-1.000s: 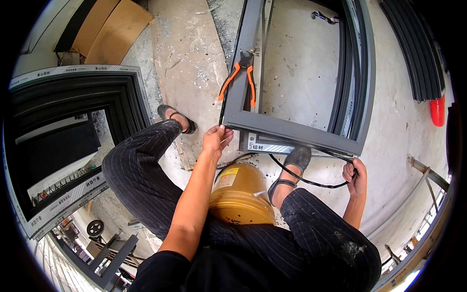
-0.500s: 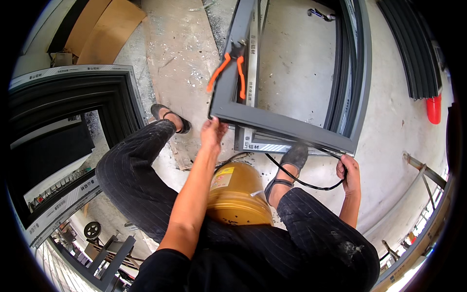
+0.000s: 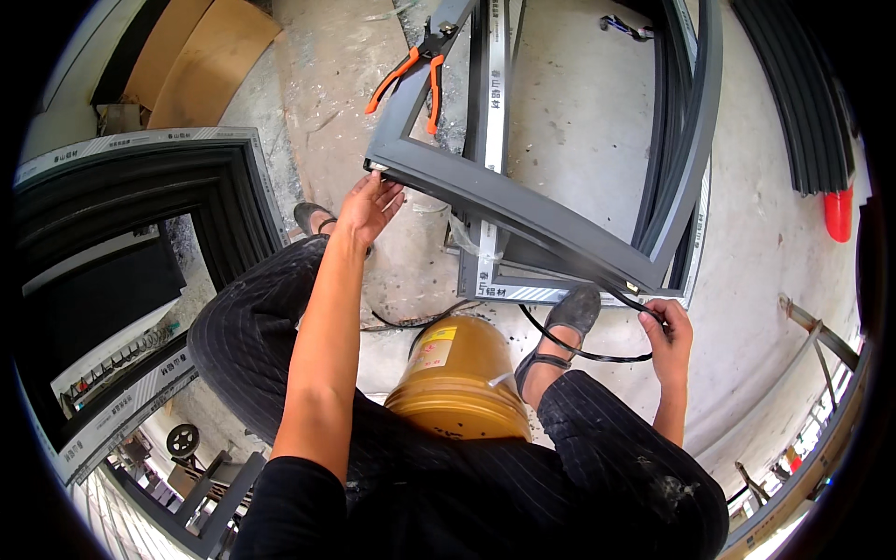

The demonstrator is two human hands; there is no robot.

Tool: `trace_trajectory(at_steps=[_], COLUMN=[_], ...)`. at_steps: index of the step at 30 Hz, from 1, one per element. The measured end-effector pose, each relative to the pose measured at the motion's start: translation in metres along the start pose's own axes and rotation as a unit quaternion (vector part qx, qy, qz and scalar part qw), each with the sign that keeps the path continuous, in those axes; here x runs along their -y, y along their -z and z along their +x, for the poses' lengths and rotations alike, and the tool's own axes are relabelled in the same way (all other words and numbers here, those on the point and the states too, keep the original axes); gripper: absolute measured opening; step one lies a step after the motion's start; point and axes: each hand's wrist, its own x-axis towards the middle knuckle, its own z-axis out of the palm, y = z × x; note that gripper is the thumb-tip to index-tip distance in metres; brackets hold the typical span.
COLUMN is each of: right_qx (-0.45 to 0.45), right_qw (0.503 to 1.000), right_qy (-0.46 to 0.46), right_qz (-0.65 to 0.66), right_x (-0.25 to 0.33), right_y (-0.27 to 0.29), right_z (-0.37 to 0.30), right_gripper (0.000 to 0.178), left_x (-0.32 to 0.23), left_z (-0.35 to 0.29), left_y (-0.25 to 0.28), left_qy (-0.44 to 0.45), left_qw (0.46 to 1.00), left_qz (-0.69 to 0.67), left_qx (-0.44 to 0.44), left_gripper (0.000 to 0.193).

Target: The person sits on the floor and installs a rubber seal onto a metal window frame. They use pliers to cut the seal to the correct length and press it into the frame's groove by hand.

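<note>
A dark grey window frame (image 3: 523,198) lies askew over other frames on the floor in front of me. My left hand (image 3: 371,209) grips its near left corner with the fingertips. Black rubber sealing strip (image 3: 597,356) hangs in a loop from my right hand (image 3: 668,336), which pinches it beside the near right corner. One end of the strip runs up to that corner. Orange-handled pliers (image 3: 433,49) rest on the left side of the frame.
Beneath lies another frame (image 3: 495,288) with white film. A yellow bucket (image 3: 467,369) stands between my legs, and my right shoe (image 3: 575,313) touches the lower frame's edge. Stacked frames (image 3: 233,177) are at left; dark profiles (image 3: 793,93) and a red object (image 3: 837,217) at right.
The grey frame has turned, its near left corner swinging left and away from me with my left hand. The pliers have shifted along with it. My right hand still holds the strip.
</note>
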Motion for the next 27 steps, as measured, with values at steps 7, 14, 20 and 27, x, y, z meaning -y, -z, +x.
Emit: trace_trajectory(at_steps=[7,14,20,27], right_qx=[0.073,0.279,0.224,0.214], right_qw=[0.995,0.813,0.729,0.789], right_qy=[-0.056,-0.048,-0.155,-0.215], right_qz=[0.03,0.51,0.628,0.535], right_x=[-0.008,0.013,-0.016,-0.052], right_y=[0.002,-0.003,-0.01,-0.012], right_z=[0.007,0.001,0.006,-0.001], right_gripper=[0.02,0.048,0.047,0.042], left_x=[0.02,0.027,0.016,0.017], left_z=[0.008,0.017,-0.005,0.015], left_y=[0.001,-0.018,-0.023,-0.019], left_qy=[-0.006,-0.068,-0.013,-0.063], left_qw=[0.999,0.992,0.999,0.991], left_qz=[-0.017,0.075,0.03,0.051], left_qx=[0.045,-0.077,-0.013,-0.102], left_gripper=[0.014,0.017,0.021,0.017])
